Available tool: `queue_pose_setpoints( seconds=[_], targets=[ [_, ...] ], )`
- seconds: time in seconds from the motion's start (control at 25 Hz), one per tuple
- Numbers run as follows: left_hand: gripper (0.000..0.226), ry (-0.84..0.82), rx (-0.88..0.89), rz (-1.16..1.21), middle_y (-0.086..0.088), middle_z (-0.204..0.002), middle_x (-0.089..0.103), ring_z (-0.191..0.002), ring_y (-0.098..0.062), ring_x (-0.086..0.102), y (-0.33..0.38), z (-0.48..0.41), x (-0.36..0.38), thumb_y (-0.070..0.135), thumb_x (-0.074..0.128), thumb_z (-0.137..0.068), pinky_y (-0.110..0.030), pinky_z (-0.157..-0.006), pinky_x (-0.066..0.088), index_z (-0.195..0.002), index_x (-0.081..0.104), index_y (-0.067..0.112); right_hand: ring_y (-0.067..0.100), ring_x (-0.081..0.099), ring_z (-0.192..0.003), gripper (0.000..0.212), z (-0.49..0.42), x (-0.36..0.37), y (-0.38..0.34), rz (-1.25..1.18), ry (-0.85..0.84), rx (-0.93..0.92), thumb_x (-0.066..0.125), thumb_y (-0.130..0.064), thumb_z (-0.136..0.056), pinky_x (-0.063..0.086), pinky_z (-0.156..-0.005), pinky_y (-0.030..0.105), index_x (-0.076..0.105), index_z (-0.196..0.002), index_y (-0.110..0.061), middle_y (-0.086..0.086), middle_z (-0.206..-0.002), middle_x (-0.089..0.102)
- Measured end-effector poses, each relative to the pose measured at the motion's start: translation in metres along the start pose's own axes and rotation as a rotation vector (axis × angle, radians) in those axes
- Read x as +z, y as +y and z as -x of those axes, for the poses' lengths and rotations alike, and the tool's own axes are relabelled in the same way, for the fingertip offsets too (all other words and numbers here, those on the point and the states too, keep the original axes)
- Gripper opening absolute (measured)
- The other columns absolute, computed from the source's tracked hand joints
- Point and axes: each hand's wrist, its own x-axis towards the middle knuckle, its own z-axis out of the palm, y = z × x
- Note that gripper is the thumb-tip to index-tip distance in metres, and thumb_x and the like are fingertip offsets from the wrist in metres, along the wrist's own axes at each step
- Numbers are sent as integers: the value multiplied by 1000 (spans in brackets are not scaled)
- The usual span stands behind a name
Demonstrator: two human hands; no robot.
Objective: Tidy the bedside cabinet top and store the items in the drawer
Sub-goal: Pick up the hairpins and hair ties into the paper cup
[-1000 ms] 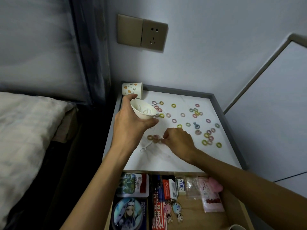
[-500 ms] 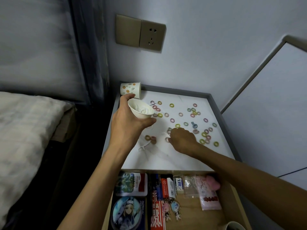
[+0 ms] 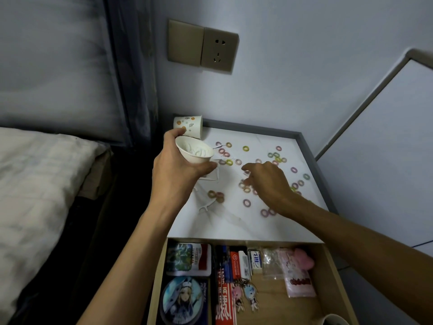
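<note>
My left hand (image 3: 174, 171) grips a white paper cup (image 3: 194, 152), tilted, above the left side of the white cabinet top (image 3: 236, 221). White floss picks lie inside the cup. Several small coloured rings (image 3: 246, 148) are scattered over the top. Loose white floss picks (image 3: 206, 206) lie near the middle left. My right hand (image 3: 267, 184) hovers low over the rings in the middle, fingers curled and pointing left; whether it pinches anything is hidden. The drawer (image 3: 335, 285) below stands open.
A patterned paper cup (image 3: 188, 125) lies on its side at the back left corner. The drawer holds cards, pens, an eraser, keychains and plastic bags. A bed (image 3: 35, 184) is on the left. A wall socket (image 3: 219, 51) sits above the cabinet.
My right hand has moved from the front middle of the top further back and to the right. My left hand with the cup has stayed nearly in place.
</note>
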Motion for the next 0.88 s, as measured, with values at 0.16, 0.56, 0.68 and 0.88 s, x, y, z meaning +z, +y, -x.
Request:
queue_pose_setpoints(
  seconds=[0.16, 0.56, 0.68, 0.88],
  targets=[
    [86, 5, 1, -5, 4, -123, 59, -108, -17, 57, 1, 0, -3, 27, 91, -60, -40, -89, 54, -132, 46, 28, 25, 69, -86, 20, -6, -4, -1, -15, -63, -24, 64, -8, -90, 48, -66, 21, 69, -108, -14, 8, -93, 70],
    [87, -1, 7, 6, 3, -124, 59, -111, -18, 57, 0, 1, -3, 26, 91, -60, -41, -92, 53, -134, 45, 26, 9, 63, -63, 16, -11, -9, 1, -407, -251, 104, 67, -15, -90, 41, -52, 11, 70, -103, -6, 5, -79, 68],
    [87, -1, 5, 4, 3, -124, 59, -111, -18, 57, -1, 0, -2, 26, 91, -59, -42, -92, 53, -134, 45, 26, 11, 64, -69, 24, -10, -9, 4, -396, -239, 62, 62, -8, -92, 44, -57, 7, 69, -115, -5, 10, -94, 72],
    [87, 0, 10, 2, 2, -125, 59, -112, -18, 56, -1, -2, -1, 25, 91, -60, -38, -91, 53, -134, 45, 26, 5, 64, -77, 23, -7, -11, 1, -475, -118, -86, 63, -11, -92, 50, -67, 7, 71, -114, -8, 6, -101, 73]
  ],
)
